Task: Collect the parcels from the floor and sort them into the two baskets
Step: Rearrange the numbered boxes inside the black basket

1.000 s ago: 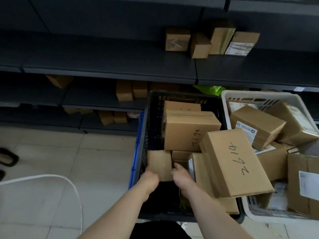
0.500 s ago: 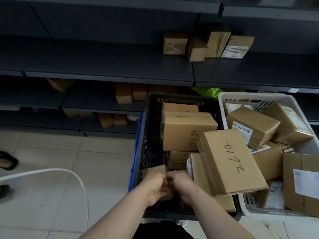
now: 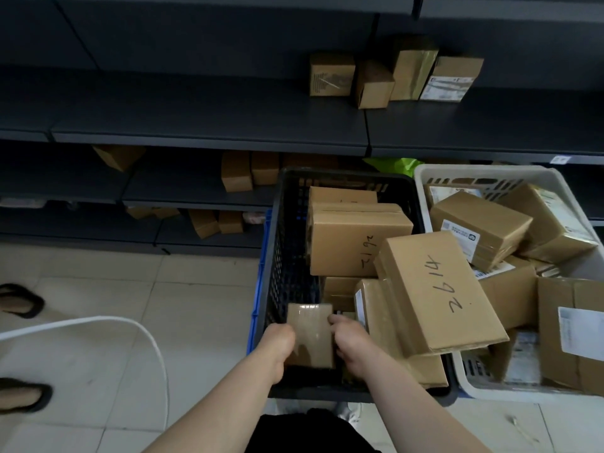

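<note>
Though partly covered along both sides, small taped parcel (image 3: 310, 335) held inside near left corner of black basket (image 3: 283, 256), left hand (image 3: 277, 349) clasping its left edge, fingers hidden and blurred, right hand (image 3: 354, 349) curling fingers (image 3: 335, 319) round its right edge, parcel's bottom edge hard to make out.

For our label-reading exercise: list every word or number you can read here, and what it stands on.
"2614", handwritten: big box lying across the black basket rim.
"2192", handwritten, last digit unsure: box behind it.
Printed labels on white basket parcels and shelf boxes: too blurred.
Held small parcel: no text shows.
</note>
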`<state>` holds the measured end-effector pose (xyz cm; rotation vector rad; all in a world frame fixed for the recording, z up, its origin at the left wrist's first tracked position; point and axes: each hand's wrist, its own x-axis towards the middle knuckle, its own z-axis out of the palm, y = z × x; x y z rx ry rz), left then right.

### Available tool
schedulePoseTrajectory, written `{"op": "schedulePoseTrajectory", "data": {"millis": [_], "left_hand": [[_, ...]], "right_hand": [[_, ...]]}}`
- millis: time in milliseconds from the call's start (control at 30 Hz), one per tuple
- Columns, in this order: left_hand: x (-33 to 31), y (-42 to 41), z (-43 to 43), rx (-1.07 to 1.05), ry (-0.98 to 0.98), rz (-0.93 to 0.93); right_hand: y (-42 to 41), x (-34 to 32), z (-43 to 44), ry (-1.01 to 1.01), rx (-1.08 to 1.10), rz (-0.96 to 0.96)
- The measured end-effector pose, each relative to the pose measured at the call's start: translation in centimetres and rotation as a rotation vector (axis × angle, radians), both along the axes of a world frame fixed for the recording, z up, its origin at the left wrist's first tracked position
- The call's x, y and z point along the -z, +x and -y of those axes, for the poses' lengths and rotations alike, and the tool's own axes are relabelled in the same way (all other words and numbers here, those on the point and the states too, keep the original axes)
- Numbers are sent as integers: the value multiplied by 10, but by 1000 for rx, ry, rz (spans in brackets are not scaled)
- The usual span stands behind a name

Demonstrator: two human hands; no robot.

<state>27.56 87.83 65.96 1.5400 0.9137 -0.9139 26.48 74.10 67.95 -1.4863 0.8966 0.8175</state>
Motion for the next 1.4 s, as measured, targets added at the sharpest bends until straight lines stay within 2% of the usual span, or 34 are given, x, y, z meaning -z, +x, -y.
{"op": "schedulePoseTrajectory", "data": {"millis": [100,267,367,500,733,1033,1133,1233,1400], "left_hand": [[-4,1,4,-8,-62,-13],[-8,3,10,40,-38,1],[-19,0,7,171,9,99],[-35,0,0,222,56,199],[-55,-1,-14,188,63,314],[-63,-8,-19,160,92,326],[-68,-5,-18,109,55,341],[-75,1,-19,-33,-20,377],[-92,13,-24,-72,-200,382]], "right_hand": [[0,7,-2,12,49,-1],[-2,11,-3,-28,57,-7],[-2,-2,2,-46,58,-1],[-6,-17,5,-10,43,73],[-17,-45,11,37,215,146],[-17,-63,11,-100,188,231],[-16,-68,12,-103,154,275],[-12,-76,15,-69,106,318],[-4,-85,15,109,84,359]]}}
